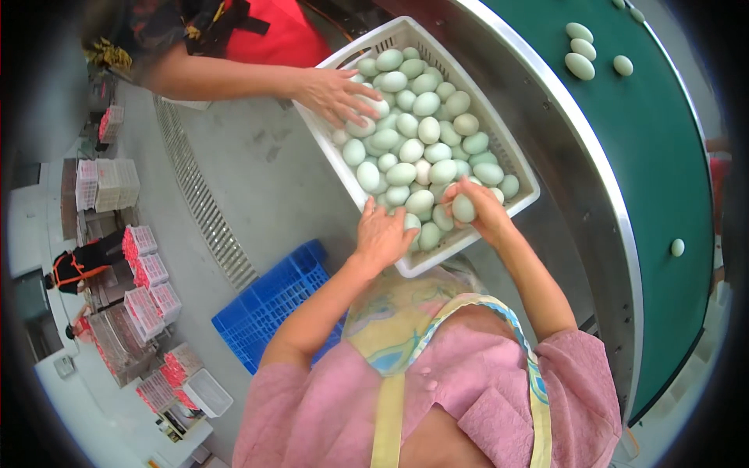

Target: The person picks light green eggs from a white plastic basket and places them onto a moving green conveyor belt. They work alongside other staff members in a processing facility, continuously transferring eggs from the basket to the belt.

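A white plastic crate (518,165) full of pale green and whitish eggs (429,130) is in front of me, tilted in the view. My right hand (485,207) is closed around a pale egg (463,208) at the crate's near right part. My left hand (382,234) reaches over the near left rim, its fingers curled down among the eggs beside a pale green egg (412,223); its fingertips are partly hidden. Another person's hand (337,95) lies on eggs at the crate's far left corner.
A curved green conveyor belt (624,148) with a metal side wall (573,129) runs along the right, carrying several eggs. A blue plastic crate (273,300) stands on the floor at left, near a drain grate (199,199). Stacked crates (117,186) and a person (78,265) are farther left.
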A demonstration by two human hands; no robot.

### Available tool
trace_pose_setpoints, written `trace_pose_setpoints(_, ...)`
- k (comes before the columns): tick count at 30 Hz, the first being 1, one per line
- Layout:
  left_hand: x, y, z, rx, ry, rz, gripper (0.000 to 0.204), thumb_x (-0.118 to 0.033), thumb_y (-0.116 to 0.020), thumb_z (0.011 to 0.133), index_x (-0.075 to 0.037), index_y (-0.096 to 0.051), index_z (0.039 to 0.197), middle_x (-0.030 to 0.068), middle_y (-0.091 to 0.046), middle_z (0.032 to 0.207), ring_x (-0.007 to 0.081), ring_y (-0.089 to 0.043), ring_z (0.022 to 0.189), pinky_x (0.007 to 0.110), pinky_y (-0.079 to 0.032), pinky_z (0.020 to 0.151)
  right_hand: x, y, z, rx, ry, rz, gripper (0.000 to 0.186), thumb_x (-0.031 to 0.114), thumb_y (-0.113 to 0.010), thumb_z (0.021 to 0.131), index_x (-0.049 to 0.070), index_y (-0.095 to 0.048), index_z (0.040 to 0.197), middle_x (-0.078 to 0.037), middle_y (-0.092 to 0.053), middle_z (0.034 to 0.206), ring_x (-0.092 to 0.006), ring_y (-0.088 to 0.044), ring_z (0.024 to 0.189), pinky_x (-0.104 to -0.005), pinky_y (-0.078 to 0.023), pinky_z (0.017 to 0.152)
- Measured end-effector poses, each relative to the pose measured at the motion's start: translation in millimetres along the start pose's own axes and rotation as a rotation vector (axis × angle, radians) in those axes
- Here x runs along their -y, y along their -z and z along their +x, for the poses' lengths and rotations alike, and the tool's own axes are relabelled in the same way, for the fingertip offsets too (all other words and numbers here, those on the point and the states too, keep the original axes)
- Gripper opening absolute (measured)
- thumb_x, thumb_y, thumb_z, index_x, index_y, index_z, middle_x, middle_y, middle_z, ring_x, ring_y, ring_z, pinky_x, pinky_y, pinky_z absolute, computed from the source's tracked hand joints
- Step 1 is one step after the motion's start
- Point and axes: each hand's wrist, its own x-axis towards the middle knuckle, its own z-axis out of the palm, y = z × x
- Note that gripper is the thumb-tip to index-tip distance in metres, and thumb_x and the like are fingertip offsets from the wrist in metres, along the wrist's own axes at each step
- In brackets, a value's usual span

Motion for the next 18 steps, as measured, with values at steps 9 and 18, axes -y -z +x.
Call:
trace_pose_setpoints(9,20,5,-4,-0.234,-0.179,-0.069,0.05,-0.044,-0.072,0.078,-0.002,-0.064,0.106,0.0134,-0.063,0.098,0.0318,-0.055,0.106,0.059,-0.026,0.109,-29,-60,5,-0.235,0.411,-0.557,0.057,0.016,-0.073,0.081,0.008,-0.051,0.133,-0.012,-0.06,0.118,-0.0253,-0.057,0.108,-0.0353,-0.047,0.091)
trace_pose_setpoints(18,102,42,1,-0.442,-0.35,-0.354,0.021,-0.022,-0.072,0.081,-0.01,-0.065,0.098,0.004,-0.064,0.107,0.0281,-0.057,0.109,0.057,-0.03,0.107,-54,-116,52,-0.466,0.659,-1.363,0.056,0.024,-0.076,0.074,0.004,-0.058,0.123,-0.011,-0.062,0.109,-0.0308,-0.052,0.11,-0.0485,-0.036,0.104)
